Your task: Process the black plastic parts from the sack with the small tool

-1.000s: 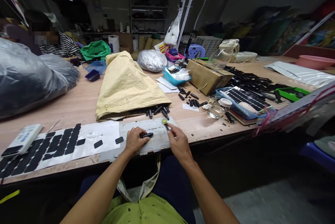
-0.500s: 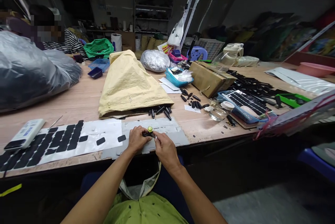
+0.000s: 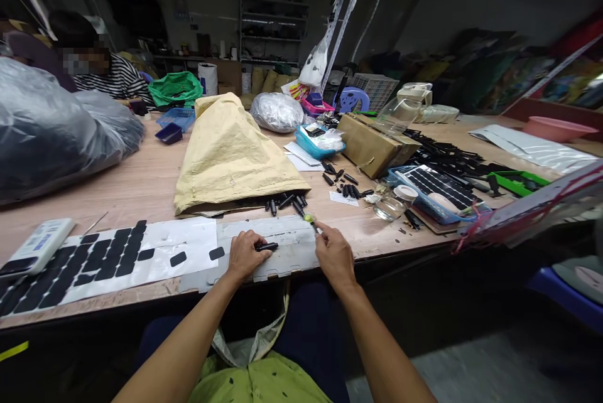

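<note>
At the bench (image 3: 155, 183), our left hand (image 3: 245, 255) pinches a black tube (image 3: 268, 247) over a grey board (image 3: 292, 258), fingers closed narrowly around one end. At the tube's two o'clock, our right hand (image 3: 335, 257) grips a thin tool (image 3: 315, 225) with a yellow-green tip, near black pieces (image 3: 274, 206) at the mouth of a yellow sack (image 3: 226, 152). We judge the tube light, stiff and perhaps slippery, best pinched about its middle; the tool should steady best by its shaft. The tube looks slim, dark and faintly glossy, its free end toward three o'clock, finer detail too small to tell.
</note>
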`<state>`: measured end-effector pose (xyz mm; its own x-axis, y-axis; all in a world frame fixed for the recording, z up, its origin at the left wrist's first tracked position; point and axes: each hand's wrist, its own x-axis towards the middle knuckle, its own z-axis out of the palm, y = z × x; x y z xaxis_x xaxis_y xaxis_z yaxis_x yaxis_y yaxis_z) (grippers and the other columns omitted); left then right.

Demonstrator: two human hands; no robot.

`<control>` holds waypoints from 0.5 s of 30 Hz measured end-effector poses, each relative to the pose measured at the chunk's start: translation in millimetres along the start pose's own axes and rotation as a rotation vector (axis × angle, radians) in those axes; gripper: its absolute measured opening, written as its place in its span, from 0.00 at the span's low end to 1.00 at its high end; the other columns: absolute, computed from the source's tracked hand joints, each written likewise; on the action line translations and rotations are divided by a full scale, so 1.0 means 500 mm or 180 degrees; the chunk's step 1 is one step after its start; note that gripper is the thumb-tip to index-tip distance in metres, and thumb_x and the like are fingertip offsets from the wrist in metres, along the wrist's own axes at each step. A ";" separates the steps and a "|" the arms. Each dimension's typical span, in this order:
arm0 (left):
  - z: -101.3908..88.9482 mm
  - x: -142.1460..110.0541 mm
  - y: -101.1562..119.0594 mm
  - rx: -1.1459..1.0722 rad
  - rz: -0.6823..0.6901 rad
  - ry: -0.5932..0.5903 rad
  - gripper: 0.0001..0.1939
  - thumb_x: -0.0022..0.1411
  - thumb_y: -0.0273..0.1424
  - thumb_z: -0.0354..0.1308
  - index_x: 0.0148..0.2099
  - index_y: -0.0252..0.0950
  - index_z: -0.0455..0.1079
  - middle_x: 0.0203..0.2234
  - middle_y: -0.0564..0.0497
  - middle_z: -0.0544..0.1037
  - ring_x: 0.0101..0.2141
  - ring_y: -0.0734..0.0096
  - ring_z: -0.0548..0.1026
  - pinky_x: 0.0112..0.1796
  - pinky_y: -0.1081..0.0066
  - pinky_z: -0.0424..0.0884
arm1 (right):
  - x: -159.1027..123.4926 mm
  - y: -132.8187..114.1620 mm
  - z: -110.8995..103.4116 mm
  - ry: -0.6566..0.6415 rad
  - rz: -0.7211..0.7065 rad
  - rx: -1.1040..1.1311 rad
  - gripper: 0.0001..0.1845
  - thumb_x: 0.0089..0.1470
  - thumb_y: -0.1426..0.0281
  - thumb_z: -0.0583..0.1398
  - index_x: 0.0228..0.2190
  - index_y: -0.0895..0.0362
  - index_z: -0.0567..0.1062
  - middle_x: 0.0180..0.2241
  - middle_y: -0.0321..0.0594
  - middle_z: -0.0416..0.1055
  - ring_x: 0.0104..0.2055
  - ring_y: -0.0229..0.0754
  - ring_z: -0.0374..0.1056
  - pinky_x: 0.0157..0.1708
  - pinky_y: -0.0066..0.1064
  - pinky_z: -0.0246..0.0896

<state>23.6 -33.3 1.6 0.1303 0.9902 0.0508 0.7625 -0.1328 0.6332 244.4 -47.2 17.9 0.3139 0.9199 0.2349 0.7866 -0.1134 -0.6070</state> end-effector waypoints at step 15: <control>-0.033 -0.022 -0.013 -0.0005 0.0611 -0.0729 0.08 0.49 0.35 0.68 0.35 0.43 0.78 0.40 0.52 0.74 0.44 0.60 0.68 0.49 0.59 0.60 | 0.089 0.101 0.054 0.0591 0.0258 -0.1651 0.21 0.56 0.73 0.54 0.49 0.56 0.77 0.38 0.49 0.67 0.39 0.45 0.62 0.35 0.34 0.56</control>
<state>6.5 -42.8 9.6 0.4118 0.9113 -0.0058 0.7092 -0.3164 0.6300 284.0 -1.9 -22.8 0.4359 0.8243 0.3613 0.8999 -0.3942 -0.1864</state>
